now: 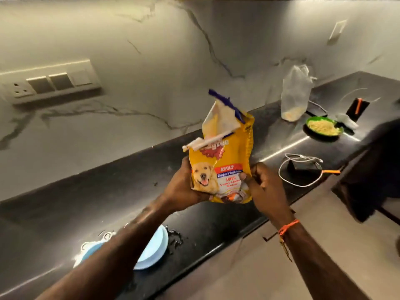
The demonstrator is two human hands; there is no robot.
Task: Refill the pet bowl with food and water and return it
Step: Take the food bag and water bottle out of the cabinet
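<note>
Yellow dog food bag with a puppy on the front and "ADULT" in red, top torn open and flopping, held upright over the counter. Left hand cups its lower left side, right hand curls round its right edge. Blue bowl sits near the counter's front edge under the left forearm, wet splashes beside it. Black glossy counter, marble-look wall, switch panel on the left.

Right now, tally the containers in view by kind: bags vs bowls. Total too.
Bags: 2, the yellow dog food bag held by the left hand and right hand, and the clear plastic bag.
Bowls: 2, the light blue pet bowl and the green bowl.
Total: 4
</note>
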